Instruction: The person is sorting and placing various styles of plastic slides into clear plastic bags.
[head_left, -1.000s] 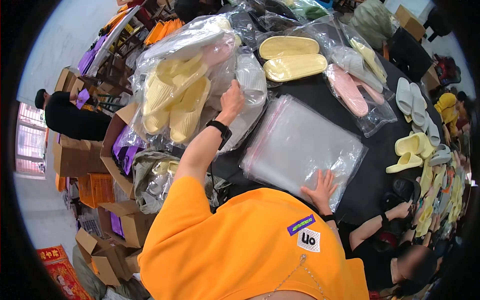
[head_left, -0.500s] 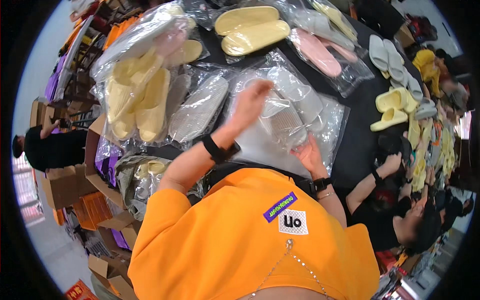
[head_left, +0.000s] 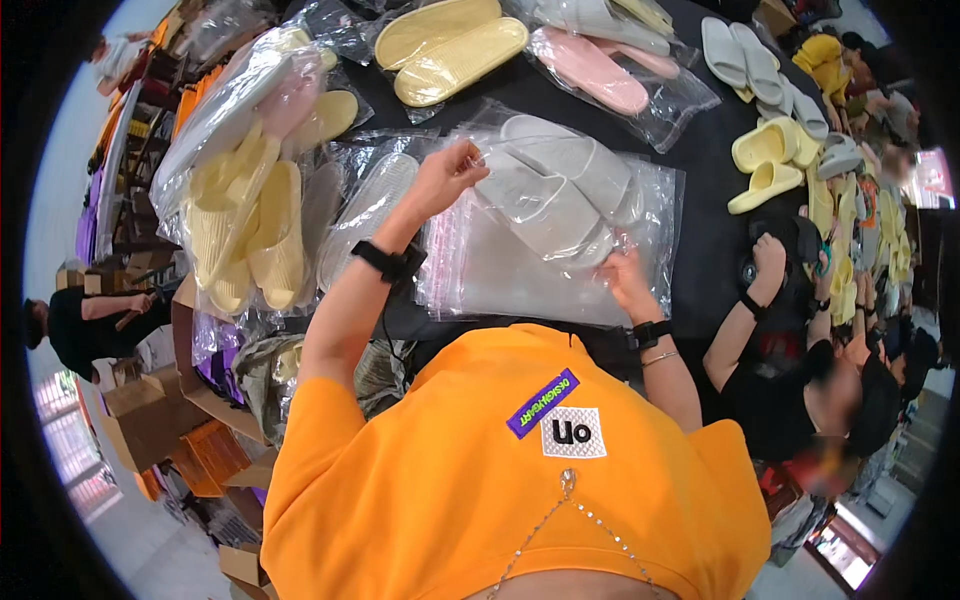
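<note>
One bag of grey slippers (head_left: 560, 210) over clear bag stack (head_left: 490, 272) on table (head_left: 712, 225) — left grip (head_left: 447, 182) pinching its left edge, right grip (head_left: 628, 282) apparently grasping lower right end. I'd watch uneven pull: thin film may tear, slick stack slide.

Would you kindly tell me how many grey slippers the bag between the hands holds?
2: the near slipper, by the right hand, and the far slipper just beyond it; none seems hidden.

Crinkled, glossy plastic slipper bag (head_left: 562, 190)
</note>
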